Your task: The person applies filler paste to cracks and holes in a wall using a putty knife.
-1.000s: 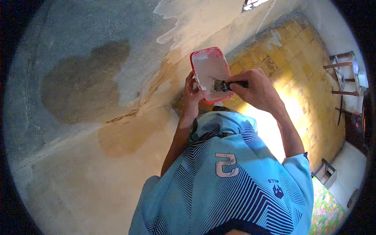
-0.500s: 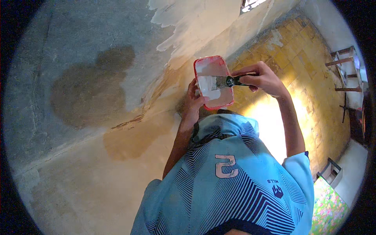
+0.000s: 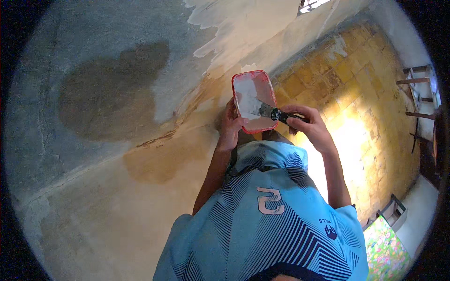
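My left hand (image 3: 229, 125) grips the left side of a red-rimmed plastic tub (image 3: 248, 86), held out above my body, with white paste inside it. In my right hand (image 3: 310, 125) is a putty knife (image 3: 283, 116) with a black handle; its paste-smeared metal blade lies inside the tub, angled toward the tub's left side. The fingers of that hand are closed around the handle.
A rough grey wall (image 3: 56, 79) with damp stains and pale patches runs along my left. Yellow tiles (image 3: 333, 70) cover the floor, with a bright sunlit area. Wooden furniture (image 3: 412, 80) stands at the right, a floral-covered surface (image 3: 384, 248) at lower right, a window (image 3: 313, 5) up top.
The tub has moved lower in the picture. My right hand first rose a little, then dropped, so the knife's handle now slants down toward the right.
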Demonstrator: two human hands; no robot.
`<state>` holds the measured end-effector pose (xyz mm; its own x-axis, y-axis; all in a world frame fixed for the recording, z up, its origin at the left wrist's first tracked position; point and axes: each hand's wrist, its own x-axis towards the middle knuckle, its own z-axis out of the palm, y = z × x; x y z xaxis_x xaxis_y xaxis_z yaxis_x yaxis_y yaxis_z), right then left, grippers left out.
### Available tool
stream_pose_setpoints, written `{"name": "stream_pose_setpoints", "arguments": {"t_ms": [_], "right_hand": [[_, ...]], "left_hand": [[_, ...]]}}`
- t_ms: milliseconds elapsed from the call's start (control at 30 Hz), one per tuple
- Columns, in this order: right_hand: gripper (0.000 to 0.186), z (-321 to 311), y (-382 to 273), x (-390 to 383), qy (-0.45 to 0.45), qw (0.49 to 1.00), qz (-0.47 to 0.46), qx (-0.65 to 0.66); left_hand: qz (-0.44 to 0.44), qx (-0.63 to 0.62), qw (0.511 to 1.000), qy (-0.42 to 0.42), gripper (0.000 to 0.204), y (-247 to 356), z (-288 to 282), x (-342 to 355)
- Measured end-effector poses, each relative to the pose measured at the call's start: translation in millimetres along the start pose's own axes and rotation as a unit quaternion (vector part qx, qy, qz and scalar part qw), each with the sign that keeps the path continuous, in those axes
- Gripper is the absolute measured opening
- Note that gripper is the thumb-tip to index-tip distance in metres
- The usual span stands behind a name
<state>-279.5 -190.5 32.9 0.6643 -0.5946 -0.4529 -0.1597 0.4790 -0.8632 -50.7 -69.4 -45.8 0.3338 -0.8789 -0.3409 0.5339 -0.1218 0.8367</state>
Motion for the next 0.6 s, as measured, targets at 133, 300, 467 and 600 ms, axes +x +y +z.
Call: {"name": "stream_pose_setpoints", "arguments": {"t_ms": [133,300,467,600], "right_hand": [[0.032,11,11,-2,-0.005,0.996,0.024,0.084],[0.033,24,27,1,-0.034,0.987,0.009,0.156],[0.042,67,44,6,-0.015,0.979,0.007,0.204],[0.045,95,70,19,-0.013,0.965,0.049,0.258]], "left_hand": [[-0.007,-0.047,0.999,-0.025,0.085,2,-10,-6],[-0.035,-0.067,0.997,0.034,0.074,0,-36,-21],[-0.038,-0.089,0.994,0.051,0.071,3,-74,-25],[-0.029,-0.111,0.992,0.047,0.067,7,-110,-25]]}}
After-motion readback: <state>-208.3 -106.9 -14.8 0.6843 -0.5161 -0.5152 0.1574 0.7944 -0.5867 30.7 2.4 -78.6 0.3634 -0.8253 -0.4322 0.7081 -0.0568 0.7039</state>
